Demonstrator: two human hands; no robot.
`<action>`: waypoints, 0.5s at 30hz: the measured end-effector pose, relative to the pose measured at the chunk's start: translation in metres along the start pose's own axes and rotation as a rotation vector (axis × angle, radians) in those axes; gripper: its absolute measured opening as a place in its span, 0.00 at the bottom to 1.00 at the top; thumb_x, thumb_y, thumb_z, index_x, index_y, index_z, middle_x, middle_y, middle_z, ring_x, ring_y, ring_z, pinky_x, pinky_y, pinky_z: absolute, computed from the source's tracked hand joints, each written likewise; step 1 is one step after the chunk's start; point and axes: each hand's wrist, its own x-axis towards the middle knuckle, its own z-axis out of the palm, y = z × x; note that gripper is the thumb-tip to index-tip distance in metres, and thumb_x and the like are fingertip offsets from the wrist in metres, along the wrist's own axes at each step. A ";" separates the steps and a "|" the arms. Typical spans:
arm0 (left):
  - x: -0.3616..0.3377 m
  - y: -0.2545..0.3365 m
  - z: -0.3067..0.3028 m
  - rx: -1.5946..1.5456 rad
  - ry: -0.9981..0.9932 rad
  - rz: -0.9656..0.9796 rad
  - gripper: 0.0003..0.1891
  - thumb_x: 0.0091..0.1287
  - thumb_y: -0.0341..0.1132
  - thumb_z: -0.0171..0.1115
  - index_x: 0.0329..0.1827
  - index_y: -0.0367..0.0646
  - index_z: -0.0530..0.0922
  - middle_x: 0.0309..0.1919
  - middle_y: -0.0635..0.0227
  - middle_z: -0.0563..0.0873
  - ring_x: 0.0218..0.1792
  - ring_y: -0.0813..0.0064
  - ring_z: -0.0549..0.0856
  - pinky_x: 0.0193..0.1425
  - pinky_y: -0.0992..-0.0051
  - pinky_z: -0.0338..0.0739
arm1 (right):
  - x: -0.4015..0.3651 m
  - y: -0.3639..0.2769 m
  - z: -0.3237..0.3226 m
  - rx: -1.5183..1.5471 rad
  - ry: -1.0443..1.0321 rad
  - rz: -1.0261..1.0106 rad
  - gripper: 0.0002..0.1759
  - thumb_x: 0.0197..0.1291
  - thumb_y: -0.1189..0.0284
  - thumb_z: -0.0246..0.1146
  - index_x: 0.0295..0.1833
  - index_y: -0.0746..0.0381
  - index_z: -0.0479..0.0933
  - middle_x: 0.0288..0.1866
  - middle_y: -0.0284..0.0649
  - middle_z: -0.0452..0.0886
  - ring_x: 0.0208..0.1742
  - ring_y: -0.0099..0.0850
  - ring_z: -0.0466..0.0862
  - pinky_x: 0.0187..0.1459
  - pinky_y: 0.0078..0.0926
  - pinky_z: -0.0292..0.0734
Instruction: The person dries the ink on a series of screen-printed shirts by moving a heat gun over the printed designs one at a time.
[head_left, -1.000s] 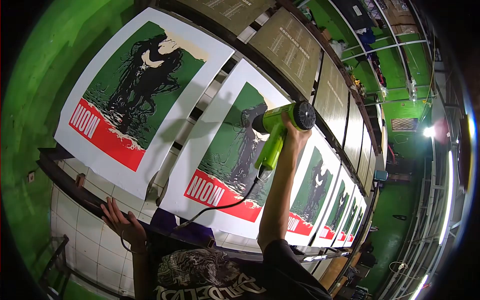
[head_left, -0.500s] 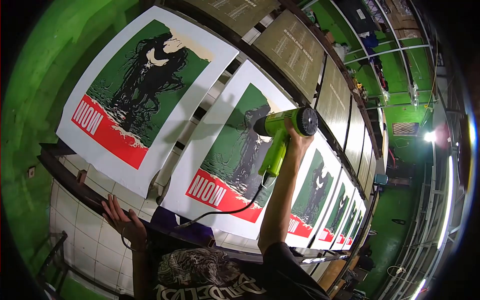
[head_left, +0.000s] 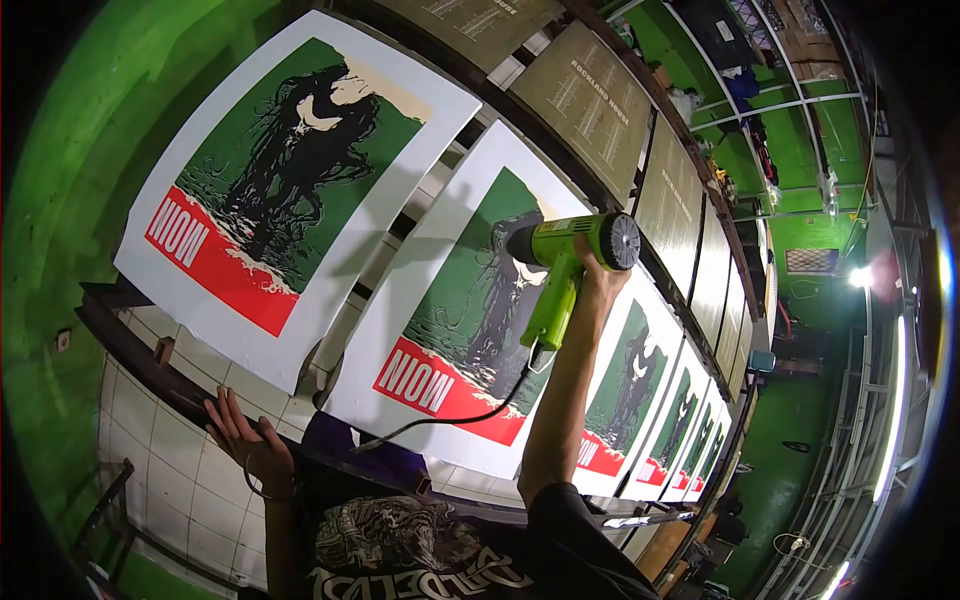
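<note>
My right hand (head_left: 600, 279) grips a lime-green heat gun (head_left: 562, 243) by its handle. Its dark nozzle points left, over a print (head_left: 440, 318) of a black figure on green with a red lettered band. A black cord (head_left: 470, 420) runs from the handle down toward my body. My left hand (head_left: 252, 440) is open, fingers stretched out, beside the dark metal rail (head_left: 150, 365) along the near edge. Just beyond it lies another print of the same design (head_left: 225, 285), on a white sheet or board.
More of these prints (head_left: 625, 385) continue in a row to the right. Behind them stand olive panels (head_left: 585, 105) with pale lettering. White tiles (head_left: 150, 440) show under the rail. Metal shelving (head_left: 790, 100) and a bright lamp (head_left: 861, 275) are farther off at the right.
The heat gun has shifted very slightly, its nozzle a touch higher in view. My left hand stays where it was.
</note>
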 end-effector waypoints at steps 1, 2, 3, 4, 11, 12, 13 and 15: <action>0.000 0.000 0.000 -0.001 -0.003 -0.002 0.32 0.74 0.50 0.40 0.76 0.40 0.63 0.76 0.61 0.65 0.80 0.55 0.54 0.81 0.49 0.40 | 0.004 0.007 -0.002 -0.060 0.001 -0.044 0.24 0.42 0.75 0.79 0.47 0.68 0.82 0.40 0.40 0.86 0.37 0.29 0.85 0.48 0.28 0.81; -0.001 0.000 0.000 -0.003 -0.008 -0.002 0.32 0.75 0.50 0.40 0.76 0.40 0.63 0.76 0.62 0.65 0.80 0.55 0.55 0.81 0.49 0.40 | 0.007 0.018 -0.006 -0.007 -0.003 -0.041 0.25 0.42 0.74 0.79 0.48 0.68 0.82 0.41 0.39 0.86 0.38 0.28 0.85 0.48 0.27 0.80; -0.002 -0.001 0.000 -0.002 -0.010 -0.002 0.32 0.75 0.50 0.40 0.76 0.40 0.63 0.76 0.62 0.65 0.80 0.55 0.55 0.81 0.49 0.40 | 0.005 0.013 -0.006 -0.009 -0.002 -0.039 0.25 0.42 0.74 0.79 0.48 0.68 0.82 0.41 0.39 0.86 0.38 0.28 0.85 0.48 0.27 0.80; -0.002 -0.001 0.001 0.002 -0.011 -0.001 0.32 0.75 0.50 0.40 0.76 0.40 0.63 0.76 0.62 0.65 0.80 0.55 0.55 0.81 0.49 0.40 | 0.003 0.005 -0.006 -0.006 -0.047 0.000 0.26 0.42 0.73 0.79 0.50 0.67 0.82 0.42 0.40 0.86 0.39 0.28 0.85 0.49 0.27 0.80; -0.001 -0.002 0.002 0.013 0.007 0.012 0.32 0.75 0.51 0.39 0.75 0.40 0.63 0.76 0.61 0.65 0.80 0.54 0.56 0.81 0.49 0.41 | 0.000 0.000 -0.006 0.108 -0.093 -0.007 0.32 0.40 0.72 0.79 0.55 0.66 0.80 0.44 0.38 0.85 0.42 0.27 0.85 0.51 0.27 0.79; 0.000 -0.002 0.001 0.013 0.008 0.012 0.32 0.75 0.51 0.39 0.75 0.40 0.63 0.76 0.61 0.65 0.80 0.54 0.56 0.81 0.49 0.41 | 0.000 -0.003 -0.007 0.062 -0.134 -0.044 0.32 0.40 0.72 0.78 0.56 0.67 0.80 0.44 0.38 0.85 0.42 0.27 0.85 0.51 0.28 0.79; 0.000 0.000 0.000 0.005 0.007 0.005 0.32 0.75 0.51 0.39 0.75 0.40 0.63 0.76 0.61 0.66 0.80 0.54 0.56 0.81 0.49 0.41 | 0.001 -0.004 -0.006 0.017 -0.178 -0.081 0.32 0.40 0.73 0.77 0.56 0.67 0.80 0.44 0.38 0.85 0.42 0.27 0.85 0.52 0.28 0.79; -0.001 0.001 -0.002 0.000 0.002 -0.006 0.32 0.75 0.51 0.39 0.75 0.40 0.64 0.76 0.61 0.66 0.80 0.54 0.56 0.81 0.49 0.42 | 0.002 0.000 -0.007 0.041 -0.157 -0.081 0.32 0.38 0.72 0.78 0.54 0.67 0.81 0.43 0.37 0.85 0.41 0.28 0.85 0.52 0.27 0.79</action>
